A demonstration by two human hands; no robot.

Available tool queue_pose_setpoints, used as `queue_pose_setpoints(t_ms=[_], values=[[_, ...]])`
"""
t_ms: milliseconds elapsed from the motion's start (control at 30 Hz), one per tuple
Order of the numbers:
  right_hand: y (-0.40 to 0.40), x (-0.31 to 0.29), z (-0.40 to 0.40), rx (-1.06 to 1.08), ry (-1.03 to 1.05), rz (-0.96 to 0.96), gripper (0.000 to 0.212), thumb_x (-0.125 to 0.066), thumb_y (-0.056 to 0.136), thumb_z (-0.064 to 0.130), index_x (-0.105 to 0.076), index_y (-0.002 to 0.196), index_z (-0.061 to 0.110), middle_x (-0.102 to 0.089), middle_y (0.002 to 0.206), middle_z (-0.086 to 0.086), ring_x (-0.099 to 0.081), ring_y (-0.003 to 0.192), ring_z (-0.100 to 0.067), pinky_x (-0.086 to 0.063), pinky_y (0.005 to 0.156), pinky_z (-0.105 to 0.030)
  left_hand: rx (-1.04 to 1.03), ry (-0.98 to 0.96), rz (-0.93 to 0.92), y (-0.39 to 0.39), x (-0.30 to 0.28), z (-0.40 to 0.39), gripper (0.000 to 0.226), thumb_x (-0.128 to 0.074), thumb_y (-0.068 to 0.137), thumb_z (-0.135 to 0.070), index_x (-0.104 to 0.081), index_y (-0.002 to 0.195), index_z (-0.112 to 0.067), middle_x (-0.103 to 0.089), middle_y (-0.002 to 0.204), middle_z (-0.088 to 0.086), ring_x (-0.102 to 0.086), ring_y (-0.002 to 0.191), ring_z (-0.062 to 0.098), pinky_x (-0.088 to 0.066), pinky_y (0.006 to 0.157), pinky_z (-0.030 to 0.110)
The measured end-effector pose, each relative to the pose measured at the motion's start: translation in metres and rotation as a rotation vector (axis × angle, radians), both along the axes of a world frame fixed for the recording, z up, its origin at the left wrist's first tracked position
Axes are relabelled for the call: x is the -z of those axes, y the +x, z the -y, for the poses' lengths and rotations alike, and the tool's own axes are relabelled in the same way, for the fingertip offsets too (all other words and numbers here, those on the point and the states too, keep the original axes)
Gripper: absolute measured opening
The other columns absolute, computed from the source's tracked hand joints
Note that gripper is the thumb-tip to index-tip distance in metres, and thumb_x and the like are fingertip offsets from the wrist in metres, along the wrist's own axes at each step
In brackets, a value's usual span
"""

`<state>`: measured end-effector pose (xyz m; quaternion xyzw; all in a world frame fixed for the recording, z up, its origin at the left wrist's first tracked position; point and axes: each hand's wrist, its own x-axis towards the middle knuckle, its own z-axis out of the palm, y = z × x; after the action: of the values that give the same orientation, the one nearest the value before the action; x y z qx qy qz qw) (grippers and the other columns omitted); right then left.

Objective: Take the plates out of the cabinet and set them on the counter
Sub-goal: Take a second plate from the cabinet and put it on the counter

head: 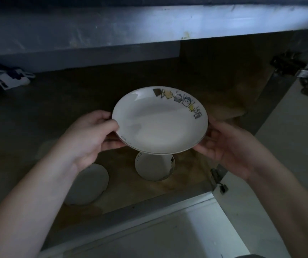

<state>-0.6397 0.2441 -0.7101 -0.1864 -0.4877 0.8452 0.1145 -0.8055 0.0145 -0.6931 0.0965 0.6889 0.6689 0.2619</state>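
Left thumb [112, 125] pressed down on the glossy rim, rest of the left hand [91, 138] curled underneath, so properly clamped on the plate [158, 123]. Right hand [229, 146] cupped under the opposite edge, palm up, fingers hidden below the rim, supporting more than pinching, but still closed on it. Round, shallow, smooth white ceramic with a thin darker line along the edge and a little band of cartoon-ish square doodles in yellow, grey and black running round the far right side. Held level, up in the air inside the open cabinet [196, 71], right over the shelf. Directly below, partly hidden by it, another white piece [155, 168] with the same sort of print, resting on the shelf; hard to tell exactly what shape. Off to the left, a plain white round plate [90, 183] lying flat, half covered by the left forearm. Shelf floor [186, 174] brownish, blotchy, kind of worn-looking wood or laminate. Pale, scuffed slab [149, 21] across the top. Dark metal hinge [289, 66] on the right wall, with a white door [298, 136] swung open beside it. Light tiled floor [168, 239] down at the bottom. Pretty dim overall.
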Motion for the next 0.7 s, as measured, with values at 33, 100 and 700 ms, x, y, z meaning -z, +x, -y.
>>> queue_pose_setpoints(t_ms=[33,100,700], values=[[0.003,0.001,0.0,-0.002,0.014,0.001,0.023,-0.061,0.083,0.028,-0.077,0.097,0.017,-0.074,0.108,-0.012,-0.072,0.096,-0.029,-0.059,0.065,-0.032,0.016,0.002,-0.006,0.002,0.002,0.003,0.026,-0.058,0.09,0.0,-0.063,0.114,-0.01,-0.072,0.105,0.012,-0.074,0.083,0.019,-0.058,0.058,0.025],[0.007,0.003,0.001,0.019,0.056,0.021,0.025,-0.064,0.079,0.032,-0.077,0.095,0.019,-0.075,0.105,-0.01,-0.073,0.093,-0.028,-0.059,0.062,-0.031,0.041,0.001,-0.01,0.007,0.007,0.008,0.026,-0.058,0.089,0.001,-0.063,0.112,-0.011,-0.073,0.101,0.011,-0.074,0.082,0.019,-0.058,0.058,0.025],[0.075,-0.034,0.021,0.089,0.062,0.426,0.023,-0.052,0.098,0.029,-0.072,0.106,0.037,-0.073,0.114,0.002,-0.072,0.097,-0.023,-0.06,0.066,-0.036,0.011,-0.13,0.239,0.087,-0.011,0.023,0.03,-0.055,0.09,0.011,-0.055,0.104,-0.015,-0.063,0.096,0.007,-0.066,0.075,0.01,-0.062,0.063,0.036]])
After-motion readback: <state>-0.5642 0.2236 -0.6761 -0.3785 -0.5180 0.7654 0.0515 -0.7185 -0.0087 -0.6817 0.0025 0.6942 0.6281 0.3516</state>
